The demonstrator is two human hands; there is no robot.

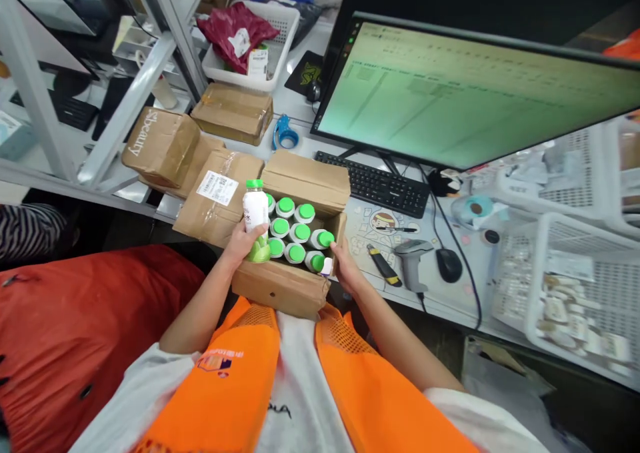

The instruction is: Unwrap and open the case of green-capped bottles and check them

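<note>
My left hand (241, 245) is closed around a white bottle (255, 208) with a green cap and green lower label, held upright over the left end of an opened cardboard box (280, 288). Inside the box stand several more bottles (301, 232), of which mainly the green caps show. My right hand (346, 264) grips the box's right wall, its thumb side at the rim beside the nearest caps. One long flap is folded out at the back and another toward my body.
Closed cartons (233, 111) are stacked at the left beside a metal frame (125, 116). Behind the box lie a blue tape dispenser (285, 133) and a keyboard (381, 185). To the right are a utility knife (384, 265), barcode scanner (413, 261), mouse (449, 265) and white basket (537, 286).
</note>
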